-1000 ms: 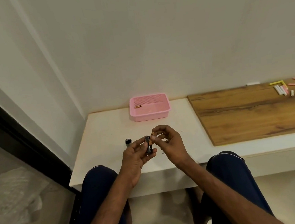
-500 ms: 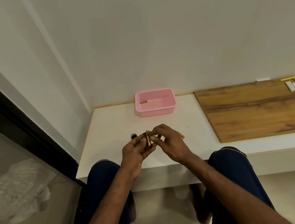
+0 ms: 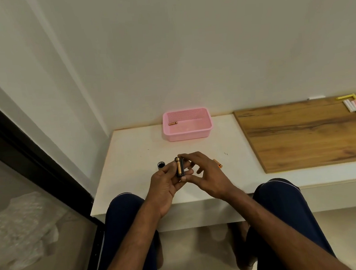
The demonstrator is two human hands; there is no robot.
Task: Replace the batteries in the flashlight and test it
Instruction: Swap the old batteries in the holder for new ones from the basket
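The person sits at the white bench (image 3: pixel 131 152), knees tucked under its near edge, with both hands raised just above that edge. The left hand (image 3: pixel 166 184) has its fingers curled around a small black plastic battery holder (image 3: pixel 180 167), standing roughly upright in the grip, and a copper-and-black cylindrical battery (image 3: pixel 178 166) now lies seated along its front slot. A second ago that battery was still pinched at the holder's top end; half a second ago it was being pushed in. Now the right hand (image 3: pixel 206 175) has loosened: its fingers are spread and only lightly curled, the tips resting at the top and bottom of the holder, and as far as I can see it grips nothing of its own.

So I'd say one cell has just gone home, and the job is partway through. Another orange-tipped battery (image 3: pixel 218 163) lies on the bench just behind the right hand, partly hidden by it, and looks like the likely next one to load. The dark cylindrical flashlight body (image 3: pixel 160 165) stands open-end-up on the bench just left of the hands, waiting for the holder. At the far edge by the wall sits a pink perforated plastic basket (image 3: pixel 206 130) with a single copper battery (image 3: pixel 173 123) in its left end, perhaps a spent one. How many slots remain unfilled I cannot tell from here.
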